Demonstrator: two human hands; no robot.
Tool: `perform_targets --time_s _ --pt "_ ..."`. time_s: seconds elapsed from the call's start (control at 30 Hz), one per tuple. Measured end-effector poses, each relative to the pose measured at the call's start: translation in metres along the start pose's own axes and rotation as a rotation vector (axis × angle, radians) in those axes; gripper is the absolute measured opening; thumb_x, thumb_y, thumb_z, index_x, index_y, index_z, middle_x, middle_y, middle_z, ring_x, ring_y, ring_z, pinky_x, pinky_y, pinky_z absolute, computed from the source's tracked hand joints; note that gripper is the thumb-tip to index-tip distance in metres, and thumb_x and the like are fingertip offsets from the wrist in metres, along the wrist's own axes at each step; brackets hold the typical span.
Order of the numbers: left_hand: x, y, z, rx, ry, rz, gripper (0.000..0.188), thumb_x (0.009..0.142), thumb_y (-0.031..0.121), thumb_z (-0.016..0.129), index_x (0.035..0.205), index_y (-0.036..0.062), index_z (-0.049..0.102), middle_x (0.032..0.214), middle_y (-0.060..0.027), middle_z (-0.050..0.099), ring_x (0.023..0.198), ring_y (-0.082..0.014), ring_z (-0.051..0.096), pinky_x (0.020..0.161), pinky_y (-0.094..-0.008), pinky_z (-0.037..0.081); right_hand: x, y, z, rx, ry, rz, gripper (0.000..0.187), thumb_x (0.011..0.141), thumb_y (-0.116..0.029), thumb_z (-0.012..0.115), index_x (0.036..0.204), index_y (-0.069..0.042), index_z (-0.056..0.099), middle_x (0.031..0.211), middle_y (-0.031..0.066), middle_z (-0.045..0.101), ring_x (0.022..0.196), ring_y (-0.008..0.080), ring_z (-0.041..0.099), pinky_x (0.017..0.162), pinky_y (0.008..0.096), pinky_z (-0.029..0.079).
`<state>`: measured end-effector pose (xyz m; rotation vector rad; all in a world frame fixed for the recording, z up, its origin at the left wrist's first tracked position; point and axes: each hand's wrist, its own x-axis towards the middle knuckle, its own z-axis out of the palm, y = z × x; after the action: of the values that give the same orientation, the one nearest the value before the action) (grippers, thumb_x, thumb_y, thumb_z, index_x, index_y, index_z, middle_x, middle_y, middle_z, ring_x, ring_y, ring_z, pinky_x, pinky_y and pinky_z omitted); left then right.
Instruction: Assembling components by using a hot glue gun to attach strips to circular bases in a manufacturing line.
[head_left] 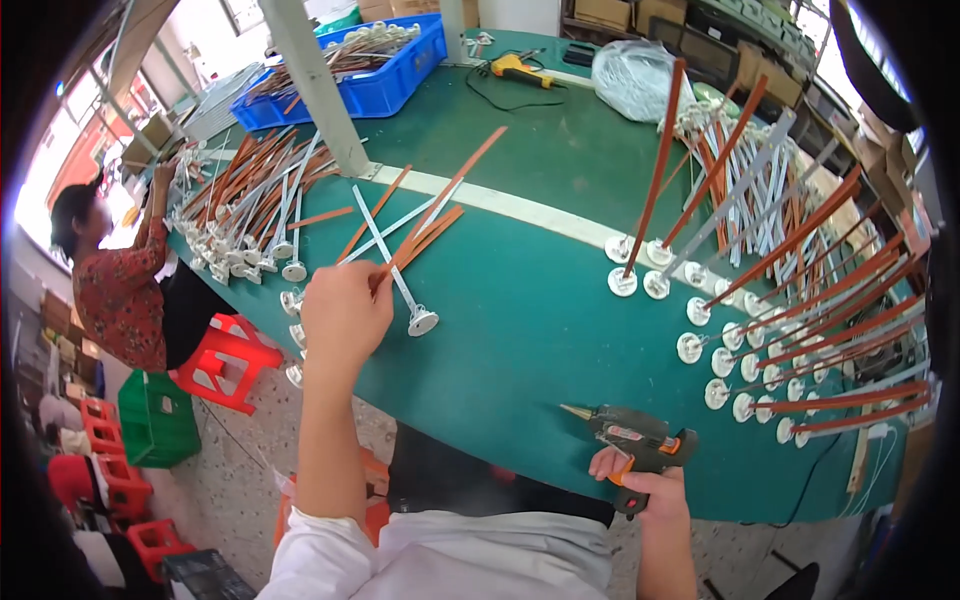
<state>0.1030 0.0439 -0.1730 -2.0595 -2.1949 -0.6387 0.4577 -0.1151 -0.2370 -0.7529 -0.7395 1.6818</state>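
Observation:
My left hand [350, 310] is closed over the green table, its fingertips pinched at the lower end of a long orange-brown strip [450, 190] that slants up to the right. Beside it lies a pale grey strip with a round white base [423, 321], and more loose strips cross behind the fingers. White round bases [292, 301] show partly past the wrist, at the table's near left edge. In my right hand [650, 485] is a black and orange glue gun [640, 435], held by its handle with a finger at the orange trigger. Its nozzle points left, above the tabletop.
Rows of white bases with upright brown and grey strips [690, 347] fill the right side. A pile of similar pieces [235, 230] lies at the left. Behind stand a blue crate [400, 85], a post [315, 90], a yellow tool [520, 70] and a plastic bag [640, 80]. A co-worker [120, 280] sits far left.

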Motion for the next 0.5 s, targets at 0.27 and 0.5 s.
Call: perform_targets --time_s 0.27,0.5 --pt "-0.101 0.06 -0.022 -0.493 0.196 0.107 0.007 0.082 -0.001 0.077 0.089 -0.0031 0.078 0.075 -0.009 0.075 0.064 -0.0088 0.067 0.056 -0.0242 0.046 -0.007 -0.001 0.024 -0.512 0.048 0.004 0.012 0.08 0.002 0.073 0.091 0.002 0.07 0.082 0.0119 0.071 0.077 0.0256 0.07 0.069 0.0382 0.056" --pt "-0.132 0.056 0.02 -0.774 0.09 0.091 0.011 0.082 -0.009 0.076 0.091 -0.0039 0.078 0.084 -0.0112 0.079 0.069 -0.0108 0.07 0.063 -0.0224 0.052 0.006 0.01 0.055 -0.868 -0.077 -0.176 0.018 0.076 -0.001 0.082 0.086 0.001 0.068 0.076 0.0115 0.068 0.06 0.0224 0.064 0.056 0.0314 0.049"
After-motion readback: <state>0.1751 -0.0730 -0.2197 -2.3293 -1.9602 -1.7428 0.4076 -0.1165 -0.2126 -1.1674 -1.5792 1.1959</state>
